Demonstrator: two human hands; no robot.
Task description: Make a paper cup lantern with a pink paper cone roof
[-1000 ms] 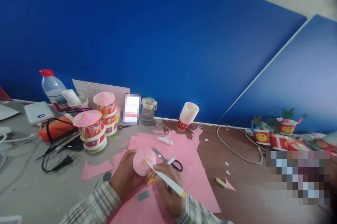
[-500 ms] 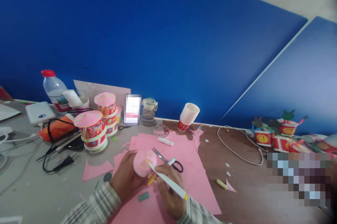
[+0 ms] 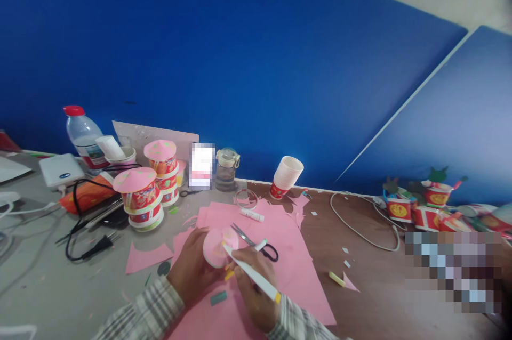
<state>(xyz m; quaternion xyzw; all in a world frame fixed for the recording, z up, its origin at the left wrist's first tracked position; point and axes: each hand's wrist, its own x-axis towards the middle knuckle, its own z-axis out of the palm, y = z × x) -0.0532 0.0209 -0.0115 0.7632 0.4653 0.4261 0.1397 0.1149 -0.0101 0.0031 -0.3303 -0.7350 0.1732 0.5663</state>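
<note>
My left hand (image 3: 194, 265) is closed around a paper cup (image 3: 216, 249) whose pink round end faces up towards me. Between the fingers of my right hand (image 3: 258, 289) is a white marker (image 3: 254, 276) with a yellow end, its tip touching the pink surface. Faint yellow marks show there. Beneath both hands lie pink paper sheets (image 3: 288, 255). Scissors (image 3: 248, 236) with black handles rest just beyond my right hand, a glue stick (image 3: 252, 215) farther back. A grey-green marker cap (image 3: 218, 298) lies on the paper between my forearms.
Two stacked-cup models (image 3: 144, 217) with pink cone roofs stand left, near a black plug cable (image 3: 98, 247). Behind the paper are a glass water bottle (image 3: 227, 172) and a tilted stack of paper cups (image 3: 286, 175). More cup crafts (image 3: 400, 208) sit right, beside a blurred-out patch.
The back end of the white marker has shifted slightly up and left with my right hand, its tip still on the pink surface. My left hand stays almost where it was.
</note>
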